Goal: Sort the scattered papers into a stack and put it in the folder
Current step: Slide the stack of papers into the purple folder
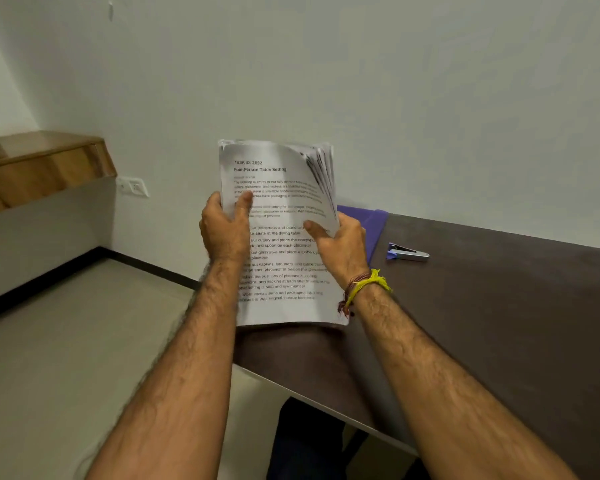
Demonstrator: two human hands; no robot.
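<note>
two bare forearms reach up from the lower edge. the left hand (pixel 224 230) grips the left edge of the stack of papers (pixel 281 237), thumb across the printed front. the right hand (pixel 340 242), a yellow thread band (pixel 364 285) at its wrist, grips the right edge, where the sheets fan apart near the top. the stack stands upright, its bottom edge at the dark table (pixel 499 323). behind it lies the purple folder (pixel 373 220), with a stapler (pixel 407 252) just beside it.

Head view, forward-down, close over hands (pixel 284 233)
</note>
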